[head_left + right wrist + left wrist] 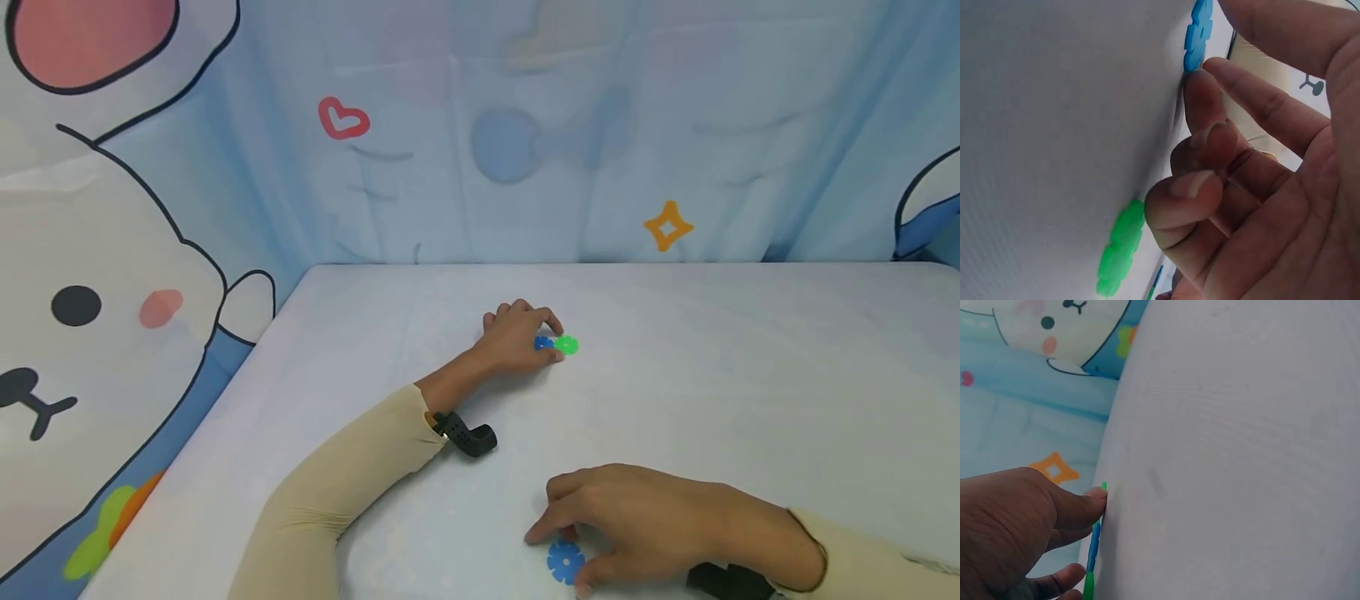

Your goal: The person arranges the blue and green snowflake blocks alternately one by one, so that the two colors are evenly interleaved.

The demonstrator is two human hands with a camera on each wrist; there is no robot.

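At five o'clock: blue notched disc unsecured

Right hand: fingers parted around the disc, not gripping; a thumb nudge could skid it. Possible obstruction: green notched disc, seven o'clock in right-wrist view. Farther, four o'clock, left hand pinches joined green-and-blue discs; oversqueezing might part them.

left grip: at green disc | right grip: by blue disc

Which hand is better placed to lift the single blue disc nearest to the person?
Probably the right hand: the blue disc lies between its thumb and index fingertip. The left hand is farther away, at the joined blue and green discs.
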